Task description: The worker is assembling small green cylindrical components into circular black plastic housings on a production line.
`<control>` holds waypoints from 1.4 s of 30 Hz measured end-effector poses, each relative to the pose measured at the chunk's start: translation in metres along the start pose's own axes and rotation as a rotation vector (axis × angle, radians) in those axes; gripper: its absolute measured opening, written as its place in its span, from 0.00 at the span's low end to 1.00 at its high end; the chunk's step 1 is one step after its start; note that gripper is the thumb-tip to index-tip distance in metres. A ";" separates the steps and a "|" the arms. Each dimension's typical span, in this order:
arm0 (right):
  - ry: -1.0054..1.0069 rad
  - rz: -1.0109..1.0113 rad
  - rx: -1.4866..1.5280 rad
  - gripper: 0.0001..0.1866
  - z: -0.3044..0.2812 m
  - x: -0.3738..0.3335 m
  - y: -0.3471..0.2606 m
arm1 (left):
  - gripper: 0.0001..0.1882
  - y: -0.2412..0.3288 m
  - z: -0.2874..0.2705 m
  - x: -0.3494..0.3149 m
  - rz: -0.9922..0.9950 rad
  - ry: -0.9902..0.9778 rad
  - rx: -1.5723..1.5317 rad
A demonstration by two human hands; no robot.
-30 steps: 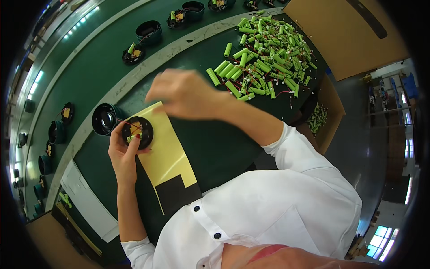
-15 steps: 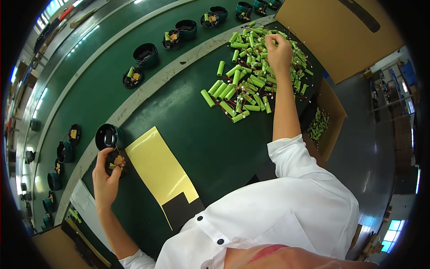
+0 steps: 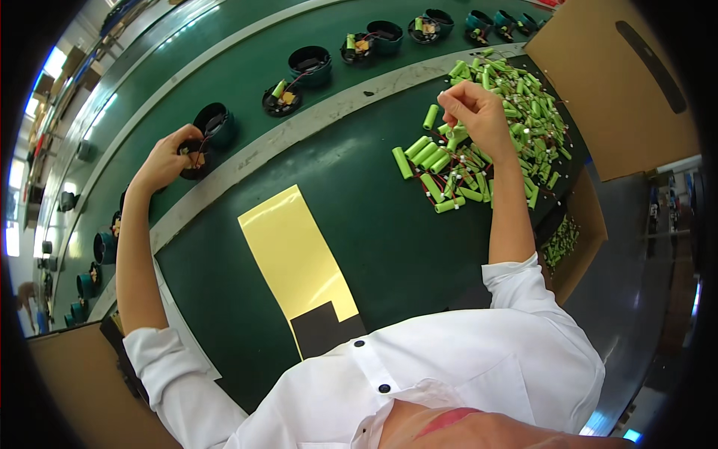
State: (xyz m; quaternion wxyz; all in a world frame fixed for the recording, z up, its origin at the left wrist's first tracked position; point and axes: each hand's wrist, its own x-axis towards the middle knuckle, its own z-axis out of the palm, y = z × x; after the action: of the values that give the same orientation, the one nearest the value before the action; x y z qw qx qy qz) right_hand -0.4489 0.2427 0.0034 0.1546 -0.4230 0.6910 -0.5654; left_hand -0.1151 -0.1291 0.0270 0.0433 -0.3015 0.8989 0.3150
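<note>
My left hand point(image 3: 163, 161) is closed on the rim of a round black base point(image 3: 193, 159) with wires and a tan patch. Wires join this base to a teal cup-shaped housing point(image 3: 215, 126) with a dark inside, right beside it on the green belt. Over the near side of a heap of green batteries point(image 3: 535, 112), my right hand point(image 3: 479, 116) is pinched, a small white tip showing at the fingers. Just under it a green battery point(image 3: 455, 136) appears to hang by its lead; the lead itself is hard to see.
A grey rail point(image 3: 254, 153) divides the green table from the belt, where more teal housings point(image 3: 310, 66) stand with wired black bases. A yellow sheet point(image 3: 288, 239) and a black piece point(image 3: 323, 329) lie on the table. Cardboard point(image 3: 591, 82) stands behind the heap.
My left hand has moved the black base and teal housing from the table edge over the rail onto the belt. My right hand has drawn back from the heap's far part toward me.
</note>
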 end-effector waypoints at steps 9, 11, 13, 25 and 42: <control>-0.255 0.127 0.041 0.08 0.023 -0.001 0.001 | 0.29 0.015 0.024 -0.054 0.235 0.458 0.386; -0.228 0.102 0.032 0.08 0.024 -0.007 0.000 | 0.29 0.058 0.050 -0.084 0.370 0.350 0.208; -0.259 0.098 0.055 0.07 0.026 -0.010 -0.002 | 0.33 0.078 0.086 -0.115 0.514 0.106 0.133; -0.535 0.170 -0.004 0.07 0.097 -0.021 -0.045 | 0.31 0.073 0.187 -0.109 0.541 0.326 0.230; -0.910 0.298 0.334 0.07 0.154 -0.024 -0.020 | 0.29 -0.115 0.072 -0.083 -0.331 1.311 0.334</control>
State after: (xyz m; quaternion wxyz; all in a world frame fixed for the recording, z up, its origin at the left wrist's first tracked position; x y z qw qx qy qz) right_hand -0.3197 0.1605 -0.0333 0.5844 -0.4929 0.5067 -0.3984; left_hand 0.0098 -0.1147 -0.0701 -0.4148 -0.5520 0.7183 -0.0853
